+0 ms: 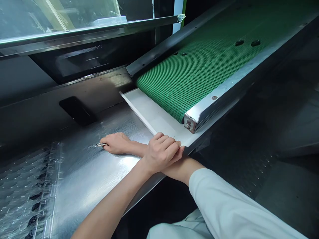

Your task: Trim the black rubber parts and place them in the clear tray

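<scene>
My right hand point(117, 143) rests low over the metal worktop, its fingers closed on metal tweezers point(96, 145) that point left. Crossing over my right forearm is my left hand point(163, 151), its fingers curled in and lying against that forearm by the corner of the white ledge point(154, 113). The inside of the left fist is hidden. A clear plastic tray point(22, 186) with rows of pockets lies at the lower left. Small dark parts point(36, 206) sit along its right side.
A green conveyor belt point(189, 73) slopes up to the right, with several small black pieces point(255, 43) on it. Its metal side rail point(239, 79) ends beside my left hand. A black phone-like slab point(77, 111) lies at the back of the worktop point(92, 179). A glass-fronted case point(62, 16) stands behind.
</scene>
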The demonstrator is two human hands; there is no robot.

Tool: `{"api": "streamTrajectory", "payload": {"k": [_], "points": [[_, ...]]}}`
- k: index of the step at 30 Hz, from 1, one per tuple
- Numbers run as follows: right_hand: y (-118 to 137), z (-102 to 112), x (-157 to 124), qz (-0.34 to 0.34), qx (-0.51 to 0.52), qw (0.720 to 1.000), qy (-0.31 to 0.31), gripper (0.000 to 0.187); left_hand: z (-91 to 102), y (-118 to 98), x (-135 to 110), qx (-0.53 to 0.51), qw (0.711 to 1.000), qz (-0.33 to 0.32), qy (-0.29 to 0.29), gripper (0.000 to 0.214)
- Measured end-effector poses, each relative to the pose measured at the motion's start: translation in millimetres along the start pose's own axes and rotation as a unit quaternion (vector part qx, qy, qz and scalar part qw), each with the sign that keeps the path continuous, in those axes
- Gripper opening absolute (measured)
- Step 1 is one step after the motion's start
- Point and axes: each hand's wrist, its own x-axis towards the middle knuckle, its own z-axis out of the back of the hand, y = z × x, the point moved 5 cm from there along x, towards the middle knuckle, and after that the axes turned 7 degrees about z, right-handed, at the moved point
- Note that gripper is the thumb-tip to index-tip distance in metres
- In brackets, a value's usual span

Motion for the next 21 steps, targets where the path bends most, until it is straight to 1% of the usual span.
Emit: {"api": "streamTrajectory", "payload": {"k": [5,11,15,21], "points": [[-0.1,0.1,-0.3,0.002,0.004,1.0,-0.002,0.015,-0.8,0.0,-1.5,-0.004,1.0,0.0,-0.013,0.02],[0.1,-0.3,-0.1,0.003,0.008,1.0,-0.006,0.015,-2.8,2.3,-4.6,0.001,0.999,0.008,-0.033,0.04],[1.0,1.3,-0.9,0.005,0.01,1.0,-0.006,0.015,-2.1,2.2,-4.9,0.019,0.999,0.0,-0.039,0.044],[3.3,4.6,-3.3,0.008,0.016,1.0,-0.005,0.014,-0.5,1.6,-3.2,0.035,0.999,-0.008,-0.03,0.05]]}}
